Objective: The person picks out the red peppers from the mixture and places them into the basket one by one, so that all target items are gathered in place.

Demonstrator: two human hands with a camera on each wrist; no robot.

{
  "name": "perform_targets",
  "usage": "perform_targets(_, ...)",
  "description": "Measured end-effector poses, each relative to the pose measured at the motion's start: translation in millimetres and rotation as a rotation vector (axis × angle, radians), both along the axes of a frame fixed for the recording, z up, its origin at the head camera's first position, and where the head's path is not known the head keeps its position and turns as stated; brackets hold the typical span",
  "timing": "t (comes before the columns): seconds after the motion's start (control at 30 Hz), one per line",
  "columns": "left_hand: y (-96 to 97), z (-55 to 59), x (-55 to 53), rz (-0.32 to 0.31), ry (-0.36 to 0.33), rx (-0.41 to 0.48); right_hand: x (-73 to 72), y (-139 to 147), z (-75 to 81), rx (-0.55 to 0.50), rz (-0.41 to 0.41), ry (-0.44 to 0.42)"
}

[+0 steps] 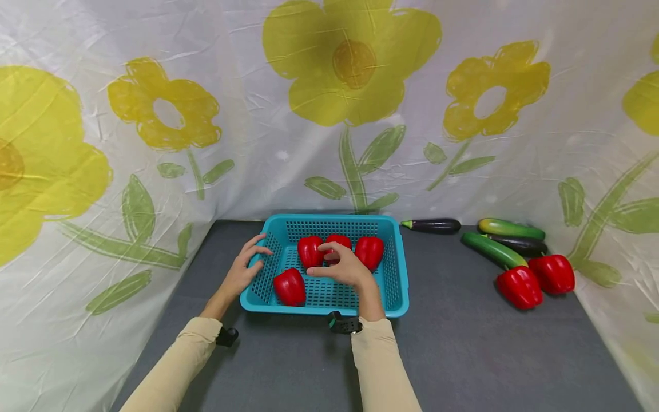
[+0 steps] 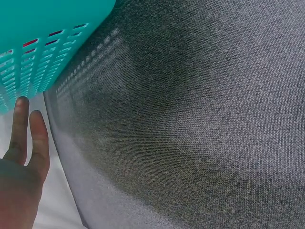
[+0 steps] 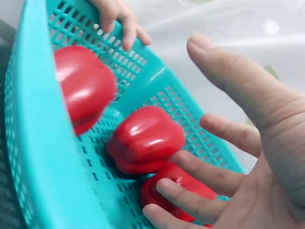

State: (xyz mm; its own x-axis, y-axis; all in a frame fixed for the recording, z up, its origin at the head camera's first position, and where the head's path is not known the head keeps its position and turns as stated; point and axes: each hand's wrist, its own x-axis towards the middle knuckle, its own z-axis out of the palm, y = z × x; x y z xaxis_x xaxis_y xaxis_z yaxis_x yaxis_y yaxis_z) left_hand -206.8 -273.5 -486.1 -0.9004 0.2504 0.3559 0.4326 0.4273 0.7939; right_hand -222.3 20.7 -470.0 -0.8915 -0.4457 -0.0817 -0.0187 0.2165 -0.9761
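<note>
A turquoise plastic basket (image 1: 309, 311) holds several red bell peppers. One bell pepper (image 1: 290, 287) lies at its front left; the others, among them a bell pepper (image 1: 369, 253) on the right, sit along the back. My left hand (image 1: 243, 273) is at the basket's left rim, fingers spread loosely over it. Two of its fingers (image 2: 40, 138) look straight beside the outer wall in the left wrist view. Above the middle of the basket is my right hand (image 1: 344, 268), thumb and fingers apart and holding nothing. It partly hides the middle back bell pepper (image 3: 178, 188).
Right of the basket, an eggplant (image 1: 435, 226) lies by the back curtain. Farther right are a green zucchini (image 1: 491, 250), a yellow-green zucchini (image 1: 515, 229), another eggplant (image 1: 520, 245) and two red bell peppers (image 1: 520, 287). A flowered curtain (image 1: 288, 166) borders the dark grey table (image 1: 453, 343).
</note>
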Motion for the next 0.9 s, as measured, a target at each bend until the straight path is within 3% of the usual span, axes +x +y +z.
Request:
perform_targets(0.4,2.4,0.9,1.2,0.003,-0.002,0.009,-2.5,25.2,9.7,-0.058,0.016,0.0)
perform_targets(0.73,-1.5,-6.6,-2.6,0.003,0.027,-0.009,-1.6,51.0,13.7,-0.131,0.012,0.042)
perform_targets(0.9,1.2,-0.7,0.0,0.005,0.012,-0.005,-1.0,62.7,15.2,-0.18,-0.025,0.065)
